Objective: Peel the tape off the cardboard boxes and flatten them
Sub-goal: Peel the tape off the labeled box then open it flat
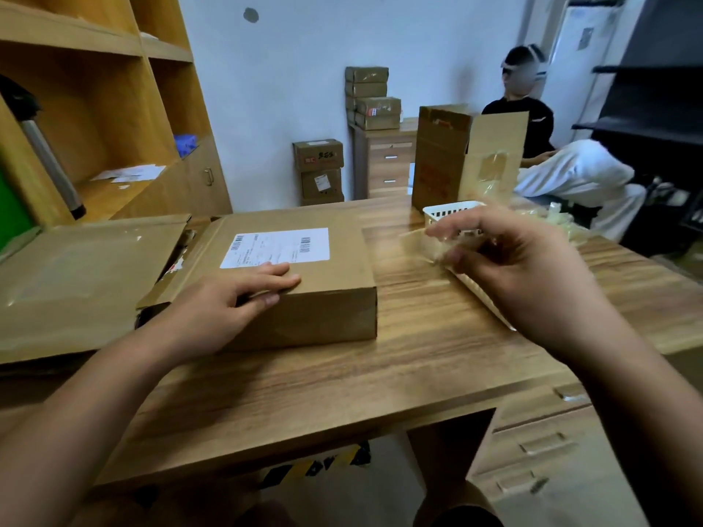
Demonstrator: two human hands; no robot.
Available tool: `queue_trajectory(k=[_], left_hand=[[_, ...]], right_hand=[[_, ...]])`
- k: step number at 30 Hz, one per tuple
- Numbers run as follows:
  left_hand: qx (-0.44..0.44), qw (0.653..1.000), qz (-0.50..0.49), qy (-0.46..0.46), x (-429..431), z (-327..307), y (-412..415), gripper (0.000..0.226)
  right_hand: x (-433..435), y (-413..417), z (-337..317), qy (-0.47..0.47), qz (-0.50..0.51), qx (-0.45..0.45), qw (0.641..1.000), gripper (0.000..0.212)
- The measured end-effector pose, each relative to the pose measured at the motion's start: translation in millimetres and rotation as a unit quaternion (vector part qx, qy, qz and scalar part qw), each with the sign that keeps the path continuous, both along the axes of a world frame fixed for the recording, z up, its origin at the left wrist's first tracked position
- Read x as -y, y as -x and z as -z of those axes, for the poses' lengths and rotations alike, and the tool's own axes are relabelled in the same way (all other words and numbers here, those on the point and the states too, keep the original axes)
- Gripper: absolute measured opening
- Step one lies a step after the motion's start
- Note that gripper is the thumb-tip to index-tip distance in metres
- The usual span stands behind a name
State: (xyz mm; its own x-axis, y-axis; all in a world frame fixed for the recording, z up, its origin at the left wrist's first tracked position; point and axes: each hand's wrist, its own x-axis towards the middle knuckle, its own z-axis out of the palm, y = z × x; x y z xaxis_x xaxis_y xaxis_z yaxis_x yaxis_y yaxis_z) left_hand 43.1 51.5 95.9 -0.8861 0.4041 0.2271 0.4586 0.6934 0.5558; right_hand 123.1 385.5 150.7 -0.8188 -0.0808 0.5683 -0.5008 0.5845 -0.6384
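Both hands were up over the tabletop [418, 359]. The person's left hand [232, 302] lay on the cardboard box [327, 294], near its front edge. Its fingers were straight and pressed down on the top, and the thumb was against the front side. It was not gripping anything. The right hand [528, 271] was off to the right of the box, lifted a little, with curled fingers. It looked to be pinching a thin, see-through strip of tape [422, 243]. This part was blurry, so the grip was hard to be sure of. The tape was loose in the air and did not touch the box.

The box sat closed, with a white label [274, 247] on top. Its long side looked to run left to right. A flat piece of cardboard [80, 275] lay left of the box, right up against it. A white basket [450, 210] stood behind the box and to its right, just past the right hand's fingers.

The left hand was the nearer one, since it was on the box. The right hand would likely need to drop the tape, maybe into the basket, and then move left to the box to find more tape. Sticky tape might cling to the fingers.
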Motion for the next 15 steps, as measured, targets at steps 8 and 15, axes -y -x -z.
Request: queue_trajectory(k=[8, 15], left_hand=[[0.002, 1.0, -0.002, 0.004, -3, -3, -2, 0.041], [0.0, 1.0, 0.009, -0.011, 1, 1, -1, 0.045]], right_hand=[[-5, 6, 11, -0.031, 0.02, -0.002, 0.999, 0.032], [-10, 9, 11, -0.07, 0.029, -0.017, 0.997, 0.04]])
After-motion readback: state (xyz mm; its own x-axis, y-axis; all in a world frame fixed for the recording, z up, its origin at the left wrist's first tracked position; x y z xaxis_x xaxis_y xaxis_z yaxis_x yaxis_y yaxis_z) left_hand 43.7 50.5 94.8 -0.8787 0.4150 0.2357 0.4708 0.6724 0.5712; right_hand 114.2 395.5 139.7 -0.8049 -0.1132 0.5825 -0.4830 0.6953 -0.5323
